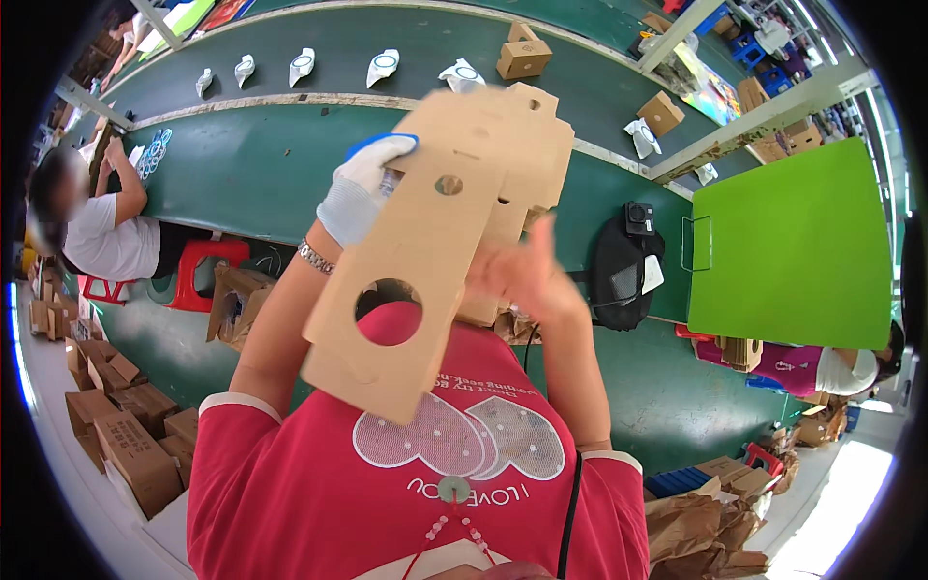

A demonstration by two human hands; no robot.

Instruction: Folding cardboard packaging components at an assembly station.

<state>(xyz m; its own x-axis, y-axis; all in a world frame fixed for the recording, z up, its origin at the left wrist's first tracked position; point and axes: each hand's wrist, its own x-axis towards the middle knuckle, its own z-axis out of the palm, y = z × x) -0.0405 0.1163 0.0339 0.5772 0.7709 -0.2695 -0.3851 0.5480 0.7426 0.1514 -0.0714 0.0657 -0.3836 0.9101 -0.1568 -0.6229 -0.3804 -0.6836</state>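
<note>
In front of my chest is a brown die-cut cardboard box blank (425, 232), tilted, with a large round hole near its lower end and a smaller one higher up. More notched panels and flaps show behind its front panel. My left hand (360, 188), in a white glove with blue fingertips, grips its upper left edge; some of its fingers are hidden by the board. Bare and blurred, my right hand (522, 275) is at the board's right edge, thumb raised and apart, fingers stretched toward the panel. Whether those fingertips touch it, I cannot tell.
Beyond the green table (251, 184), a belt (338, 53) carries several white wrapped items and a folded carton (524, 58). A black bag (623, 275) and a green board (788, 246) stand right. One person (111, 213) sits left; another (802, 367) is right. Cartons (140, 454) pile lower left.
</note>
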